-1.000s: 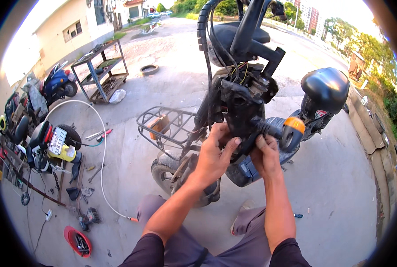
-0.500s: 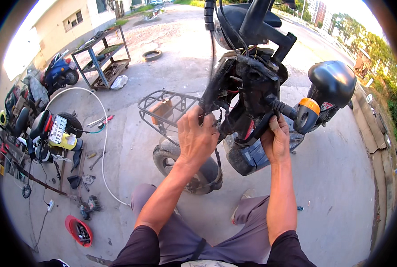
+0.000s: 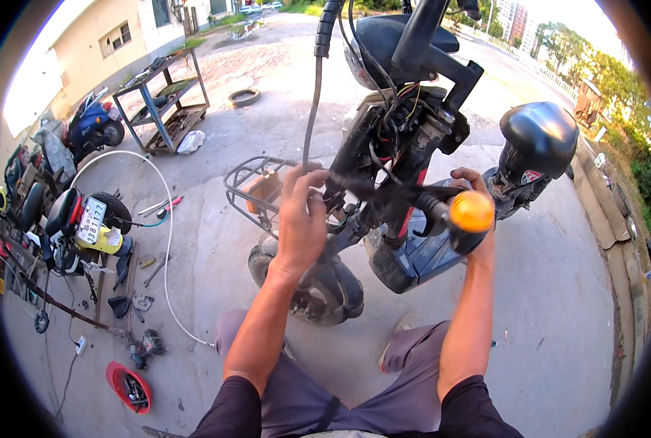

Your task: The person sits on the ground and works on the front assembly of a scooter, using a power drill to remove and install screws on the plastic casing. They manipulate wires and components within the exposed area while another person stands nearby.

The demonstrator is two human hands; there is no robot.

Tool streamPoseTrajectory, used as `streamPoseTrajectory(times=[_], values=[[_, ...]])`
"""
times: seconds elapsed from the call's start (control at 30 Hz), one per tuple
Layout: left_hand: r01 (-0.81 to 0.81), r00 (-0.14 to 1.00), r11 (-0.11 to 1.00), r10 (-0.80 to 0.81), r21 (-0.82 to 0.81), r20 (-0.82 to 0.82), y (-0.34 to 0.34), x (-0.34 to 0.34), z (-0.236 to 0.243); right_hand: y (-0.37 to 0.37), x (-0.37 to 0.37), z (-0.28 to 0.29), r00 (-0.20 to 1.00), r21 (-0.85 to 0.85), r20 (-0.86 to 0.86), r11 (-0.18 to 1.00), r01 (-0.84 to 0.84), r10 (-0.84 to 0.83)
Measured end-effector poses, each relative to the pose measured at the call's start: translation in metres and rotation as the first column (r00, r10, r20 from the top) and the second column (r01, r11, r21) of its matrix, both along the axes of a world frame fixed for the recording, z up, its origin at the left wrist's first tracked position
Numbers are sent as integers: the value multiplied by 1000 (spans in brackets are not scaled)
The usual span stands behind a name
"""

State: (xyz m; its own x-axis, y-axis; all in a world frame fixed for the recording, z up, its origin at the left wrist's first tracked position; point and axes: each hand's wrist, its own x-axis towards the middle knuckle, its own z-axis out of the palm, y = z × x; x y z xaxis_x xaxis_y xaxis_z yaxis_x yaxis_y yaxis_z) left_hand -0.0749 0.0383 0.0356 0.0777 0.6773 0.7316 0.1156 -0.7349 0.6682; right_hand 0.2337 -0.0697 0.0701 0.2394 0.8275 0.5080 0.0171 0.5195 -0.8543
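Between my hands a black plastic cover (image 3: 380, 190), blurred by motion, is held just in front of the scooter's bared front frame (image 3: 411, 150). My left hand (image 3: 301, 215) has its fingers curled at the cover's left end, beside a hanging black cable (image 3: 313, 117). My right hand (image 3: 482, 219) grips the right end, partly hidden behind a turn signal with an orange lens (image 3: 471, 212), which sits on the cover. Loose wires (image 3: 411, 106) show at the top of the frame. Below are the scooter's footboard (image 3: 420, 255) and a dark wheel (image 3: 318, 296).
A wire rack (image 3: 252, 193) is behind my left hand, and a black rounded seat (image 3: 541, 139) stands right. On the left are parked scooters (image 3: 92, 219), a white hose (image 3: 168, 255), a red bowl of tools (image 3: 130, 387) and a metal shelf cart (image 3: 161, 102). A loose tyre (image 3: 244, 97) lies farther off.
The black cover has come away from the frame toward me, bringing the turn signal nearer and to the left. The frame's inner wires now show more. My left hand moved slightly left.
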Motion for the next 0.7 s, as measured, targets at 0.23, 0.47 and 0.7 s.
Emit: streamPoseTrajectory(times=[0.23, 0.47, 0.7], values=[[258, 965, 965, -256, -48, 55, 7, -15, 9, -11, -9, 42, 938, -89, 315, 979, 181, -145], [107, 993, 986, -100, 131, -65, 5, -4, 8, -15, -34, 67, 867, -80, 461, 964, 253, -189], [161, 985, 983, -154, 89, -83, 5, 13, 32, -9, -43, 79, 660, 231, 628, 909, 348, -412]])
